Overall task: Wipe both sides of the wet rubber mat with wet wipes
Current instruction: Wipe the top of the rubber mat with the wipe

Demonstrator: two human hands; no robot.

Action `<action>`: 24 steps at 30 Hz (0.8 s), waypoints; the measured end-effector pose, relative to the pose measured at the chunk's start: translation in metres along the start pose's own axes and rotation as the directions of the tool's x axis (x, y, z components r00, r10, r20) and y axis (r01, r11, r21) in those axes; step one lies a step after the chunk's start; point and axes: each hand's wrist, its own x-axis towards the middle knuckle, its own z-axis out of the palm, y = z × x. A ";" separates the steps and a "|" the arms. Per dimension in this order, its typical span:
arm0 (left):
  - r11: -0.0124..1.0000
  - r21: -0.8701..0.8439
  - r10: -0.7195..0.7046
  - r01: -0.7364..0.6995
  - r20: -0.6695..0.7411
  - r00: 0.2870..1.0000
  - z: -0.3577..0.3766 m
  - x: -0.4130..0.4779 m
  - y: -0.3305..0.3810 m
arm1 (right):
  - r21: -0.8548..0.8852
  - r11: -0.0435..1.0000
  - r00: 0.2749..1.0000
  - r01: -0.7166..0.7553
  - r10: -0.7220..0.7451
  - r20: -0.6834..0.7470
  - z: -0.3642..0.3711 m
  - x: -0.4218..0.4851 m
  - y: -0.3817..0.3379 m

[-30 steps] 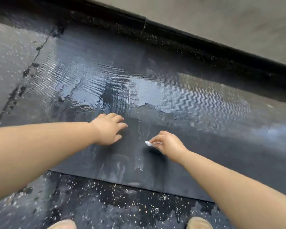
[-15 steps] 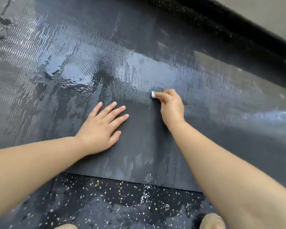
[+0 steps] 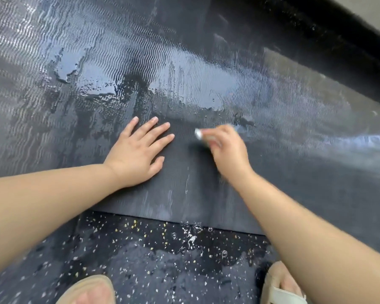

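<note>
The right hand (image 3: 225,148), pinching a wet wipe (image 3: 198,134), draws back across the rubber mat (image 3: 206,62); the left hand (image 3: 138,150) stays spread flat, open; this side remains mostly wet.

floor (image 3: 140,249): dark, white-and-yellow speckled, wet | baseboard (image 3: 338,40): black | wall (image 3: 377,9): grey-beige, top right

Count: rubber mat (image 3: 206,62) x1. wet wipe (image 3: 198,134) x1, small wad. Hands x2: left hand (image 3: 136,154), right hand (image 3: 226,148). Sandals x2: left sandal (image 3: 88,290), right sandal (image 3: 281,286). Water patches on mat: several, edges merge, no firm no.
</note>
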 end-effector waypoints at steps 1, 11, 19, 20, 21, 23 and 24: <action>1.000 -0.008 -0.003 0.003 -0.001 1.000 0.001 0.000 -0.001 | -0.004 0.999 0.998 -0.046 0.046 -0.043 0.004 0.025 0.000; 0.999 -0.041 0.007 -0.010 -0.070 0.998 -0.005 -0.013 -0.007 | -0.063 0.976 0.978 0.207 -0.205 0.040 0.056 -0.089 -0.029; 0.998 -0.054 0.030 -0.032 -0.044 0.999 0.001 -0.014 -0.016 | 0.036 0.982 0.972 0.187 -0.191 0.138 0.023 -0.065 -0.022; 0.999 -0.045 0.026 -0.028 -0.041 0.999 0.001 -0.015 -0.017 | 0.006 0.990 0.988 0.138 -0.138 0.065 0.021 -0.038 -0.020; 0.999 -0.037 0.018 -0.020 -0.042 0.999 0.000 -0.016 -0.018 | -0.014 0.996 0.996 0.087 -0.087 0.007 0.021 -0.012 -0.017; 1.000 -0.029 -0.003 0.001 -0.052 0.999 -0.002 -0.021 -0.019 | -0.041 0.999 0.997 -0.032 0.029 -0.068 0.025 0.026 -0.011; 0.999 -0.028 -0.019 0.017 -0.056 0.998 -0.003 -0.023 -0.020 | -0.056 0.995 0.992 -0.086 0.080 -0.098 0.029 0.034 -0.009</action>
